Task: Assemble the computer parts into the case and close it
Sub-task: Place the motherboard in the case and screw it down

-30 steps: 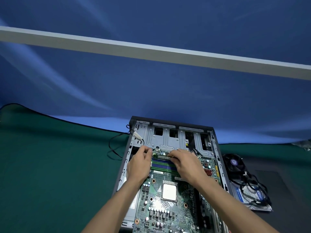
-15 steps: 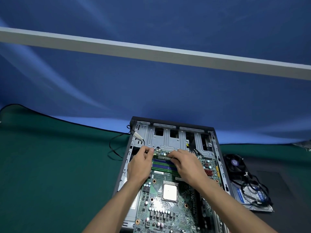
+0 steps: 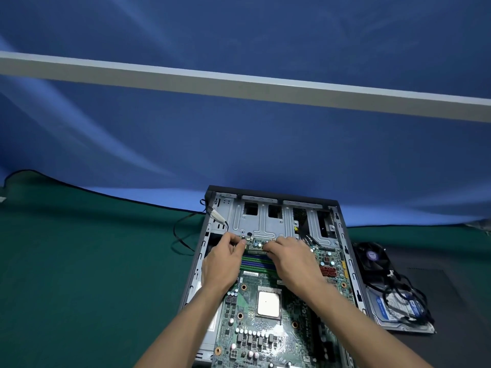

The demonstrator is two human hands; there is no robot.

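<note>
Open desktop case [image 3: 342, 235] lying flat on a green mat [image 3: 93, 261], motherboard [image 3: 265, 328] seated inside. Both hands work at the far end of the board, over the green-and-blue memory slots [image 3: 255, 262]. A memory module [image 3: 257, 252] — a thin, narrow strip — lies along the farthest slot; the left hand [image 3: 221, 264] pinches its left end with curled fingers, and the right hand [image 3: 293, 261] bears on its right end, fingers bent over it. Whether the module is fully seated cannot be told. Such a module is probably light and stiff but fragile: best held by its short edges and pressed evenly at both ends. The board is rigid, densely studded with small components, its square processor [image 3: 268, 304] matt and pale. To the right of the case lie a black fan [image 3: 372, 257] and a hard drive [image 3: 398, 312] under tangled cables — parts not yet fitted.
</note>
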